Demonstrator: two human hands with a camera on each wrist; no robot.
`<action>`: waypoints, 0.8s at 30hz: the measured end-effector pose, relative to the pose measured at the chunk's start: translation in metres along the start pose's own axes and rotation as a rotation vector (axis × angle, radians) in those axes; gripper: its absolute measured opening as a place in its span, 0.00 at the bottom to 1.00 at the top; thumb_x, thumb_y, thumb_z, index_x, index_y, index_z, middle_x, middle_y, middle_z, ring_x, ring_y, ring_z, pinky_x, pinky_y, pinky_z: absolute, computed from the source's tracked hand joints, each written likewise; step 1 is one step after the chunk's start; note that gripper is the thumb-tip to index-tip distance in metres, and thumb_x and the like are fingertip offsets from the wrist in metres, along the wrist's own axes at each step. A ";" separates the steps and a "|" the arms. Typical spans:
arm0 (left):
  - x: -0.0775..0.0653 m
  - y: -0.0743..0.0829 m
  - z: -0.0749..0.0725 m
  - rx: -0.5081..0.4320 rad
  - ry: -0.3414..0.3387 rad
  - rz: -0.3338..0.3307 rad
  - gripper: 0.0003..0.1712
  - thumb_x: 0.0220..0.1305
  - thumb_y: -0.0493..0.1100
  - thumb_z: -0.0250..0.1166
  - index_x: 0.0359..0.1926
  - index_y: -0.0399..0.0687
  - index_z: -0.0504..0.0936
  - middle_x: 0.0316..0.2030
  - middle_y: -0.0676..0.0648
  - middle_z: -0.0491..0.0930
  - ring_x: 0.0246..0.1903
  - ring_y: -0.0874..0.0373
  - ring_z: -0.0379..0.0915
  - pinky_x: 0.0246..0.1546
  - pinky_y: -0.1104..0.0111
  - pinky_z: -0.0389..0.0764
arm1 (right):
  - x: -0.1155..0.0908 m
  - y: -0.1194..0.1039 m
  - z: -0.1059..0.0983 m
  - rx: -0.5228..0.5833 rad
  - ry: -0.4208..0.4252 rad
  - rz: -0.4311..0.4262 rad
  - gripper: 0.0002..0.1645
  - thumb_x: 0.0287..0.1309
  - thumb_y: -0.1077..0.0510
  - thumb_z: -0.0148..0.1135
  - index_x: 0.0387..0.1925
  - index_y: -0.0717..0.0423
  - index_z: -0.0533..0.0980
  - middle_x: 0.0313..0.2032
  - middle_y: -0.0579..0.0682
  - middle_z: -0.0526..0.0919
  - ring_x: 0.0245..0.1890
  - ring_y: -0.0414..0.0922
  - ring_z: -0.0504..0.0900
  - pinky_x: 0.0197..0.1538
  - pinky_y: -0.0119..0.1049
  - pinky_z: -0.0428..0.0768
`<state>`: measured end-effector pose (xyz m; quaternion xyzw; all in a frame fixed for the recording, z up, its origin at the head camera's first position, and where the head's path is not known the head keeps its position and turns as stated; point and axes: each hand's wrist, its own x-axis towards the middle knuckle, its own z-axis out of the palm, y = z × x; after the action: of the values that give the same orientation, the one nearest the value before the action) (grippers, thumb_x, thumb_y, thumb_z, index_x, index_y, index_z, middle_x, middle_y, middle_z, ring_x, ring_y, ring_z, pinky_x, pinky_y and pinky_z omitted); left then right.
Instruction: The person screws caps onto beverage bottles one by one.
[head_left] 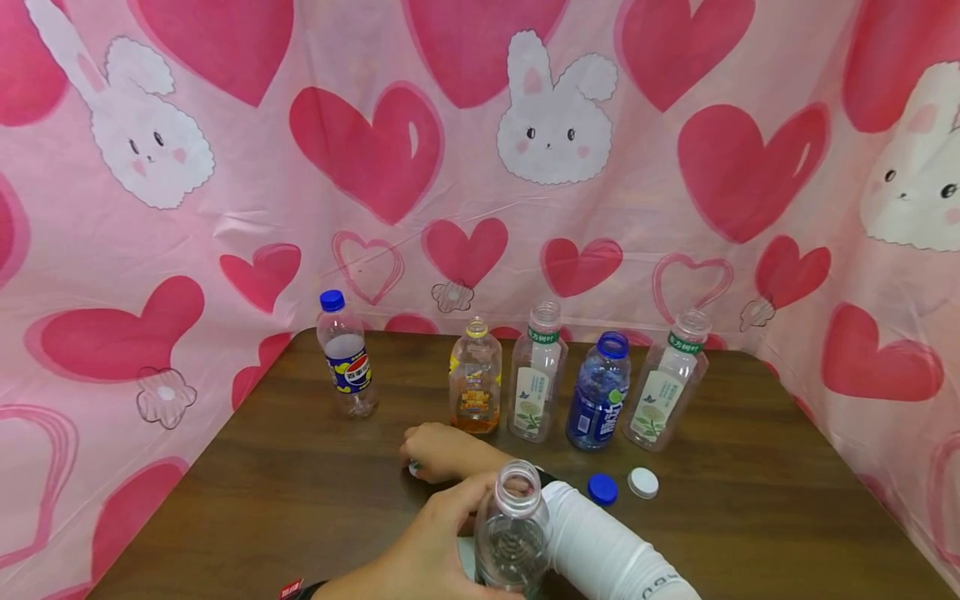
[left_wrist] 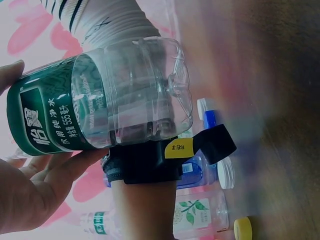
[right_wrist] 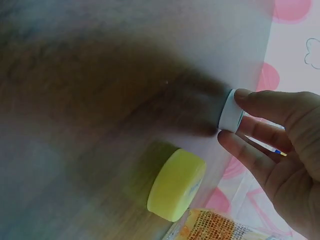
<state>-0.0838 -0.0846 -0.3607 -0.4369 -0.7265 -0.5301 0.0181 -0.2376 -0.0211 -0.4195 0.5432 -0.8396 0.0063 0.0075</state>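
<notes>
My left hand [head_left: 427, 546] grips an uncapped clear water bottle [head_left: 513, 537] near the front edge of the table. In the left wrist view this bottle [left_wrist: 137, 95] shows a green label, with the thumb and fingers around its labelled part. Beyond it, my right hand [head_left: 442, 450] reaches across to the left, low over the table. The right wrist view shows its thumb and fingertips pinching a white bottle cap [right_wrist: 230, 112] at the table surface; whether the cap touches the wood I cannot tell. Beside that hand lies a yellow cap [right_wrist: 176, 185].
A capped cola bottle [head_left: 347, 358] stands at the back left. Uncapped at the back are a bottle with orange liquid [head_left: 476, 383], two tea bottles [head_left: 536, 383] [head_left: 666, 387] and a blue-labelled bottle [head_left: 597, 396]. A blue cap [head_left: 602, 489] and a white cap [head_left: 643, 482] lie right of centre.
</notes>
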 end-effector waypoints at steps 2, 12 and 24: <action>-0.001 0.000 0.000 0.000 0.002 -0.003 0.47 0.43 0.39 0.81 0.64 0.43 0.67 0.56 0.45 0.76 0.50 0.62 0.75 0.44 0.69 0.82 | -0.001 -0.001 -0.001 0.007 0.002 -0.004 0.06 0.53 0.61 0.68 0.33 0.47 0.84 0.29 0.40 0.74 0.29 0.36 0.74 0.33 0.26 0.73; -0.002 0.000 -0.001 -0.109 0.006 -0.066 0.46 0.45 0.39 0.80 0.65 0.53 0.67 0.57 0.51 0.75 0.51 0.59 0.76 0.47 0.66 0.81 | -0.039 0.006 -0.053 0.229 0.104 -0.059 0.12 0.54 0.61 0.69 0.42 0.53 0.84 0.39 0.44 0.80 0.38 0.37 0.77 0.44 0.22 0.74; -0.005 -0.008 -0.005 -0.030 0.024 -0.092 0.45 0.48 0.47 0.79 0.66 0.58 0.66 0.52 0.53 0.79 0.48 0.60 0.77 0.39 0.69 0.82 | -0.168 0.000 -0.184 0.380 0.348 -0.192 0.18 0.55 0.66 0.69 0.49 0.54 0.81 0.48 0.46 0.82 0.45 0.40 0.80 0.44 0.33 0.82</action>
<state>-0.0884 -0.0922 -0.3671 -0.3968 -0.7374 -0.5466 -0.0042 -0.1674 0.1355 -0.2385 0.6027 -0.7540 0.2562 0.0502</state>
